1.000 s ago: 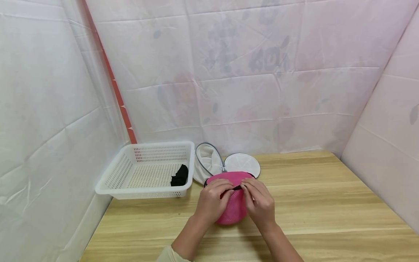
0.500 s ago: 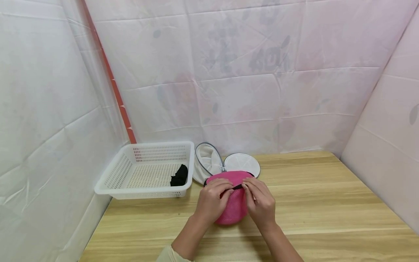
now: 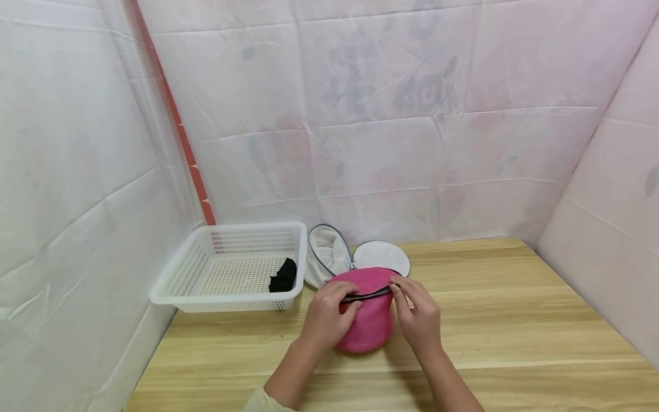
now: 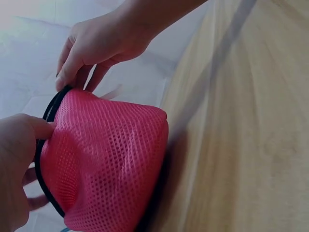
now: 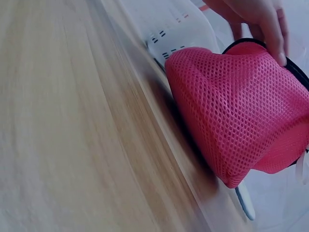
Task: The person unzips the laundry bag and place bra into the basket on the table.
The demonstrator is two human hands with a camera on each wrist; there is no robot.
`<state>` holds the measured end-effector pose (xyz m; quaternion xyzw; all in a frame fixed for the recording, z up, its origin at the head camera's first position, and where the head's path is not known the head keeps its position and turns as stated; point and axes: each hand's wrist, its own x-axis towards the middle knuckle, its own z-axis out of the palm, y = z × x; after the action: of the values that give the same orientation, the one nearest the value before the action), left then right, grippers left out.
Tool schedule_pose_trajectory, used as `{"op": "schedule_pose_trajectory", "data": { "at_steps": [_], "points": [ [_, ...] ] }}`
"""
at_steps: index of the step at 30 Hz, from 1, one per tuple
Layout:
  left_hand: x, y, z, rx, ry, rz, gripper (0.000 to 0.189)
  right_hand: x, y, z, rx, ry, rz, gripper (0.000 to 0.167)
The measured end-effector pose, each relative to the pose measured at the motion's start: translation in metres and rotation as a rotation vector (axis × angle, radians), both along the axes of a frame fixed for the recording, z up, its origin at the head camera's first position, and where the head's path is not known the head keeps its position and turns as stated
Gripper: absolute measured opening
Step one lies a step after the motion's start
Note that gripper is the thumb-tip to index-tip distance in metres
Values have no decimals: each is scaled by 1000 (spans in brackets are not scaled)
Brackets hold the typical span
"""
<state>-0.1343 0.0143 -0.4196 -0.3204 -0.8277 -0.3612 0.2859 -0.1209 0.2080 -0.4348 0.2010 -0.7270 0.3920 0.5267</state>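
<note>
A pink mesh laundry bag [image 3: 366,323] with a black-edged zipper [image 3: 366,295] stands on the table in the head view. My left hand [image 3: 329,315] pinches the zipper edge near its left front, the thumb against the mesh side. On the right part of the same edge, my right hand [image 3: 418,315] pinches the band between thumb and fingers. The left wrist view has the bag's mesh wall [image 4: 106,154] close up, dented inward below the rim. Whether anything lies inside the bag cannot be seen.
A white plastic basket [image 3: 226,300] at the left holds a folded black cloth item [image 3: 283,276]. Behind the pink bag lies a white mesh bag [image 3: 316,269] with grey-blue trim, its round lid [image 3: 382,257] folded out. Sheeted walls border the wooden table [image 3: 494,326].
My right hand has slid to the right along the zipper edge, away from my left hand. More of the zipper band now shows between them. The basket and white bag stay put.
</note>
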Motion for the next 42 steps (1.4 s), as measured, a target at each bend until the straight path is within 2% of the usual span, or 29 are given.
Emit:
{"op": "schedule_pose_trajectory", "data": {
  "at_steps": [4, 9, 11, 14, 17, 19, 21, 23, 25, 26, 28, 30, 32, 34, 36, 37, 39, 42],
  "points": [
    [3, 3, -5, -38, -117, 69, 45, 3, 5, -1, -17, -144, 40, 44],
    [5, 11, -14, -72, -224, 177, 76, 9, 7, -8, 123, -399, 51, 48],
    [5, 13, -18, -71, -245, 209, 85, 10, 7, -13, 198, -451, 25, 50],
    [7, 15, -24, -73, -256, 234, 94, 9, 6, -22, 234, -458, -48, 47],
    [9, 16, -27, -75, -256, 236, 104, 8, 5, -26, 126, -443, -136, 40],
    [10, 16, -28, -68, -272, 233, 113, 7, 6, -26, -38, -472, -162, 34],
    [11, 16, -27, -60, -304, 229, 118, 6, 7, -25, -259, -539, -150, 22],
    [12, 15, -27, -74, -332, 222, 113, 5, 8, -23, -518, -638, -89, 24],
    [13, 14, -26, -124, -340, 208, 97, 5, 11, -22, -738, -763, -26, 40],
    [14, 14, -25, -154, -338, 200, 86, 4, 12, -23, -833, -821, 11, 48],
    [15, 14, -24, -219, -320, 187, 63, 3, 15, -24, -959, -928, 76, 58],
    [16, 15, -21, -251, -298, 184, 49, 2, 18, -26, -993, -1009, 106, 61],
    [14, 16, -17, -250, -270, 204, 41, 0, 20, -28, -992, -1042, 110, 57],
    [10, 17, -12, -241, -206, 225, 35, 0, 21, -29, -953, -1074, 88, 52],
    [3, 18, -7, -226, -127, 208, 23, -1, 21, -31, -882, -1106, 54, 48],
    [0, 18, -4, -230, -88, 181, 17, -1, 20, -31, -847, -1114, 46, 46],
    [-10, 20, 2, -268, -42, 86, 11, -1, 19, -32, -796, -1119, 47, 42],
    [-26, 25, 10, -404, -73, -76, 23, -1, 17, -36, -783, -1099, 67, 36]
  ]
}}
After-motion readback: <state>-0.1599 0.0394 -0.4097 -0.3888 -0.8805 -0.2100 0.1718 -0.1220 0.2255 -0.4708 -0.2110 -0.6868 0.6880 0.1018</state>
